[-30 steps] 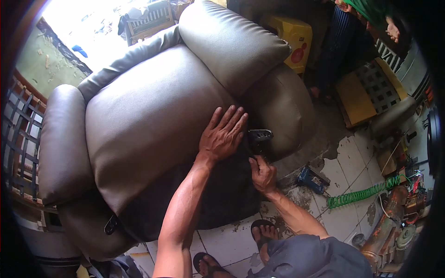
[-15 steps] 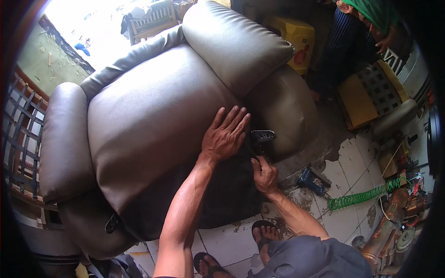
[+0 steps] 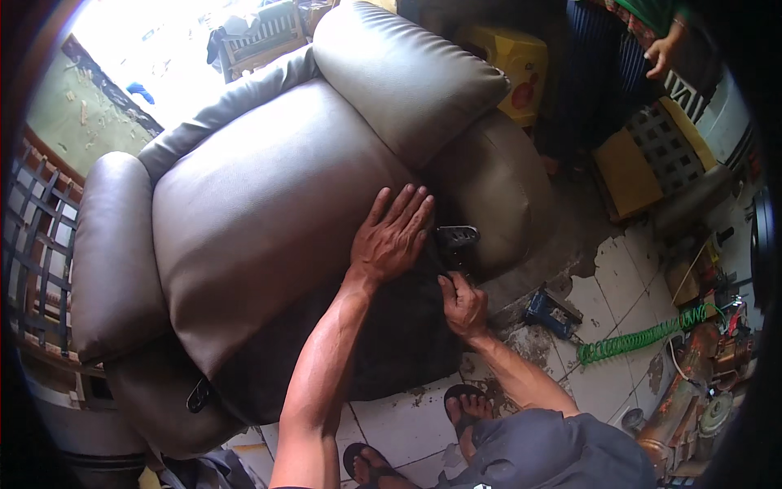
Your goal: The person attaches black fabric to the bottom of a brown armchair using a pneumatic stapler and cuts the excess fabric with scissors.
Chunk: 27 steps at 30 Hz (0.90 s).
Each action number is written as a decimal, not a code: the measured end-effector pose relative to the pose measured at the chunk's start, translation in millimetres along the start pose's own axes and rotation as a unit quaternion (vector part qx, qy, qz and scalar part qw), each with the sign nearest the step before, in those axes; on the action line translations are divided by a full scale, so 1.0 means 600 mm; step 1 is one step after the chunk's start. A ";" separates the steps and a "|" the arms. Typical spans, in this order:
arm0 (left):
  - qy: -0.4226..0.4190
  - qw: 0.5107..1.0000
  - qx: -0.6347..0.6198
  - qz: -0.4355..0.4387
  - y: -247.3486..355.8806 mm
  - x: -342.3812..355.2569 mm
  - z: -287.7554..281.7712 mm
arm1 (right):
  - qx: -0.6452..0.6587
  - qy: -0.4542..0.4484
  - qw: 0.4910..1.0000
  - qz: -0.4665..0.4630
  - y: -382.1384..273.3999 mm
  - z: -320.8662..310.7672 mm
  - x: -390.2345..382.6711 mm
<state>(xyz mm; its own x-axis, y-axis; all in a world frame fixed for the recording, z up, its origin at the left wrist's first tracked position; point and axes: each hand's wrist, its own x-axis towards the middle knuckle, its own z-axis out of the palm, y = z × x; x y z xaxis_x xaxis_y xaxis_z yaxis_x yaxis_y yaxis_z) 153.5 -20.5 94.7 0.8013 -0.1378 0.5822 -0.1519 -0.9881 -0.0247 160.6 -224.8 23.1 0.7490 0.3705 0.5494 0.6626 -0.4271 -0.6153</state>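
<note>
One flat hand [image 3: 389, 244] on smooth leathery upholstery [image 3: 269, 179]

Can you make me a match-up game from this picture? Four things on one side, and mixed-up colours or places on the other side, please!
Things:
1. left grip
2. right grip
3. coiled hose
4. hand tool

Places and colours:
A. blue, lying on the floor
B. fingers curled, at the edge of the black cloth
C. bright green
D. flat on the brown seat

Right pairs: 1-D, 2-B, 3-C, 4-A
</note>
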 end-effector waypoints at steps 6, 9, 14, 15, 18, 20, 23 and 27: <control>-0.026 1.000 0.008 -0.007 -0.001 0.001 -0.010 | 0.008 -0.002 1.000 0.009 -0.012 -0.001 0.003; -0.032 0.999 0.017 -0.006 0.000 0.005 -0.010 | 0.017 0.016 1.000 -0.001 -0.009 0.002 0.003; -0.037 0.999 0.036 -0.005 0.010 0.017 0.002 | 0.025 0.013 1.000 -0.002 0.009 -0.005 0.002; -0.047 0.998 0.039 -0.005 0.009 0.014 0.003 | 0.037 0.017 0.999 0.014 0.004 -0.004 0.001; -0.066 0.997 0.046 0.001 0.006 0.010 -0.001 | 0.014 0.037 0.999 0.006 0.012 0.012 -0.007; -0.071 0.995 0.072 0.007 -0.002 0.010 -0.004 | 0.044 0.043 0.998 0.030 0.004 0.019 -0.008; -0.084 0.993 0.088 0.006 0.002 0.010 0.005 | 0.070 0.051 0.995 0.040 0.007 0.012 -0.012; -0.091 0.989 0.114 0.007 0.004 0.006 0.013 | 0.100 0.068 0.992 0.018 0.016 0.009 -0.015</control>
<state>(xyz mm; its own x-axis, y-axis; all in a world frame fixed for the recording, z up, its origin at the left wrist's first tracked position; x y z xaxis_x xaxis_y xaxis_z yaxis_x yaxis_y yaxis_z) 160.6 -24.0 90.7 0.8942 -0.1407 0.4250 -0.0456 -0.9730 -0.2262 160.5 -227.8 9.2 0.7730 0.2375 0.5882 0.6341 -0.2599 -0.7283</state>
